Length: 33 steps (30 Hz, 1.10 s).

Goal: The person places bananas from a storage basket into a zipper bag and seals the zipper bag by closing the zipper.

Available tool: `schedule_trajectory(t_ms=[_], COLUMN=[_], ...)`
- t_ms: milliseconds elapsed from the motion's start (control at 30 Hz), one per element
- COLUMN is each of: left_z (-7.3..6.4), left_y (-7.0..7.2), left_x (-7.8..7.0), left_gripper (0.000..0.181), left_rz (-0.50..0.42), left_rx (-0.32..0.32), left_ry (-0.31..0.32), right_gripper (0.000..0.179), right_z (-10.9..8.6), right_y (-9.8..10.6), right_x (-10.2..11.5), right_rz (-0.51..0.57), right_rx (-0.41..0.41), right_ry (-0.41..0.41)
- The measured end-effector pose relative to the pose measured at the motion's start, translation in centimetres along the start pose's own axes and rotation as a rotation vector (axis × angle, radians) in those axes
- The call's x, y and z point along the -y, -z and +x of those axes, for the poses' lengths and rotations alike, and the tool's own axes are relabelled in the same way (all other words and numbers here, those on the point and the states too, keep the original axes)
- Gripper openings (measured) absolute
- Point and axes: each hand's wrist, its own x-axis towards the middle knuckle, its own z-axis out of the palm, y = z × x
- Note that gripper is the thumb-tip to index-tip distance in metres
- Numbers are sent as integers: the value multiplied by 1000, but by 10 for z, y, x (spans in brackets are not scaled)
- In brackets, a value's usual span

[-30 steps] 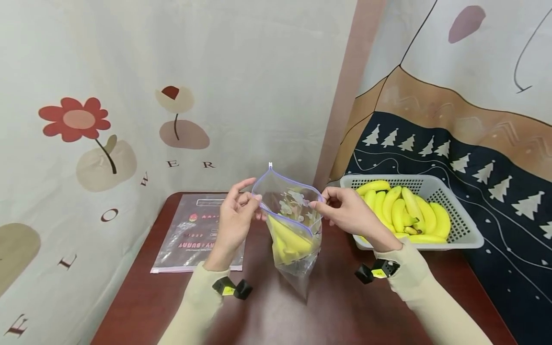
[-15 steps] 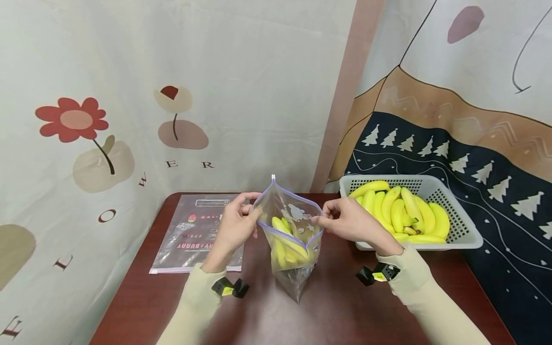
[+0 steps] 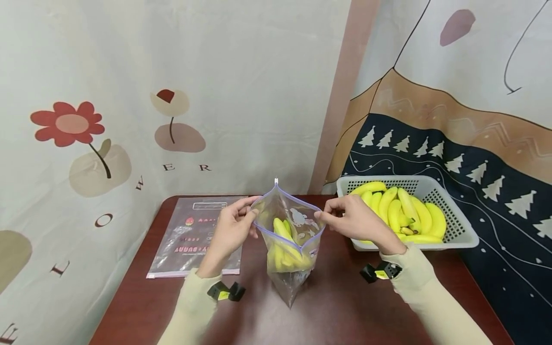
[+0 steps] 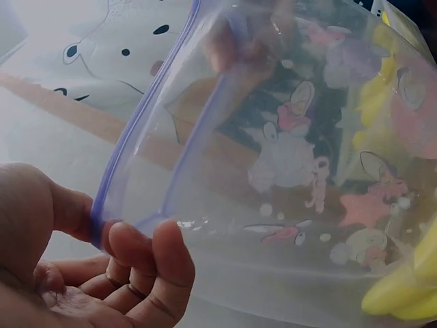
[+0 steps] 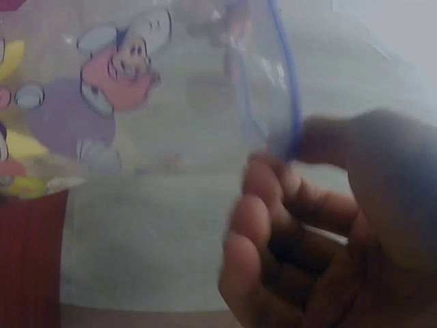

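A clear zip bag (image 3: 280, 282) with a purple rim hangs upright between my two hands, its mouth spread wide. Inside it lie yellow bananas (image 3: 286, 254). My left hand (image 3: 235, 225) pinches the rim on the left side between thumb and fingers. On the opposite side my right hand (image 3: 351, 218) pinches the rim the same way. The left wrist view shows cartoon prints on the bag (image 4: 287, 164) and part of a banana (image 4: 403, 294) at the lower right. In the right wrist view, thumb and fingertips meet at the purple rim (image 5: 290, 102).
A grey plastic basket (image 3: 463, 232) with several bananas stands at the right rear of the brown table (image 3: 327, 311). A second printed zip bag (image 3: 172, 261) lies flat at the left. Behind the table hangs a patterned cloth (image 3: 258, 96).
The bag has come down slightly and its mouth has tipped toward the camera, so the bananas inside show more. Both hands keep their pinch on the rim. The head view has shifted a little.
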Motion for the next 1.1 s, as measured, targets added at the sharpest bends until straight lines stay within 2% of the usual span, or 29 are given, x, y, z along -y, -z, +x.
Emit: schedule_trajectory(t_ms=[67,167,367,533,900,1100], left_z=[-1,-2,-5,-6,-7,-7], left_y=[2,4,6,7,4,1], left_x=[1,2,3,5,5,5], left_gripper=[35,35,37,37,38,39], left_rz=[-4,-13,-29,-41,-41,-51], left_rx=[16,30,39,51,67,69], left_ry=[1,2,15,24,28,29], right_gripper=[20,17,37,51,70,79], right_z=[1,4,11,15,10,12], right_y=[4,12,24,30,39,39], right_x=[-5,-13,-38,-62,-123,-144], right_rz=[24,22,-91,-144,-214,-241], right_rx=[37,48,24,29,76,146], right_ry=[-5,-42,-106,-178,-332,-469])
